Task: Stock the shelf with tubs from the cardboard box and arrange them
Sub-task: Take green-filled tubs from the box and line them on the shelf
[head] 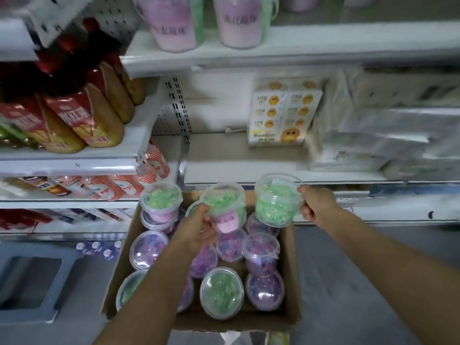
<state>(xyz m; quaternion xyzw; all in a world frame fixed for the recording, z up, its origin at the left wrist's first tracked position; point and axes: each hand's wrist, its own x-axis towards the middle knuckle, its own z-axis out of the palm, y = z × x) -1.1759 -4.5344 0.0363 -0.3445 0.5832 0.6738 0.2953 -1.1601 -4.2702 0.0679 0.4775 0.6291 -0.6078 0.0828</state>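
Two tubs are up in the air, just over the far end of the cardboard box (290, 282). The left hand (196, 227) has its fingers curled round the side of the labelled tub (225, 197), which has green bits on top and a pink paper label. The right hand (315, 204) grasps the green tub (275, 202) near its top edge. That tub sits at 3 o'clock from the labelled one. They are very close, but I cannot tell if they touch.

I think the step now is to carry both tubs to the shelf (236, 150) at 12 o'clock. To do it well, lift them over the shelf's front edge, set each one flat on its bottom, and turn the label to face out. Keep them upright so the lids stay on.

More tubs (221, 292) lie in the box, green and purple ones. A stacked tub (161, 197) stands at 9 o'clock from the left hand, and an elbow could knock it.

On the shelf, tissue packs (283, 113) with yellow faces stand at 1 o'clock, and soft white packs (373, 138) fill the 2 o'clock side. The bare spot is to the left of them. Pink tubs (171, 23) stand on the shelf above, at 12 o'clock. Bottles (87, 115) lie at 10 o'clock.
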